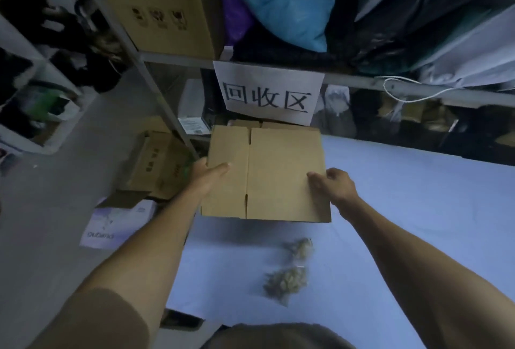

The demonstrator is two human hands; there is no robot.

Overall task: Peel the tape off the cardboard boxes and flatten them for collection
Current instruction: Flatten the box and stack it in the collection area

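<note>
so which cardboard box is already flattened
The plain one gripped by both hands; the printed boxes on the floor and shelf keep their shape.

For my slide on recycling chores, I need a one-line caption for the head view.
Both hands, left hand and right hand, hold a flattened cardboard box below the paper sign.

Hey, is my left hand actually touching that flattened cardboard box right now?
Touching. The head view shows the left hand gripping the left edge of the flattened cardboard box, thumb lying on its top face.
</note>
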